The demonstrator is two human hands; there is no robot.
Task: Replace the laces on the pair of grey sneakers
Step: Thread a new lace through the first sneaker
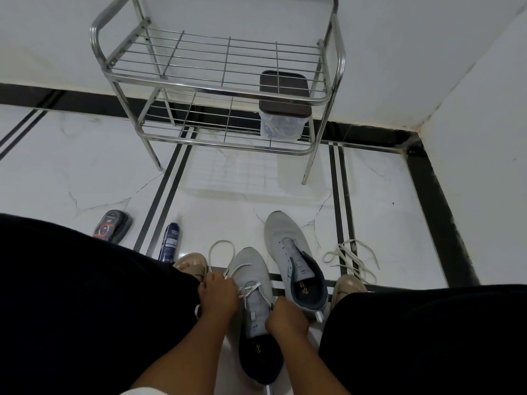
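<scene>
**Two grey sneakers, one half-laced, one bare**

Two grey sneakers sit on the white tiled floor (85,155) between the person's knees. The nearer sneaker (252,283) carries a white lace (251,289) threaded through part of its eyelets, with one loop (221,249) trailing out past its toe. The left hand (218,295) has its grip curled on the lace at the shoe's left edge; the right hand (285,317) has its grip pinched on the lace at the right edge. The second sneaker (288,246), just beside the first and further forward, has no lace in it. One loose white lace (352,259) lies tangled on the floor to its right.

Left of the shoes lie one dark spray can (170,241) and one black shoe-polish sponge (112,226). Beyond stands one steel rack (216,89) with two wire shelves; one clear box with a brown lid (283,105) rests on the lower shelf.
</scene>
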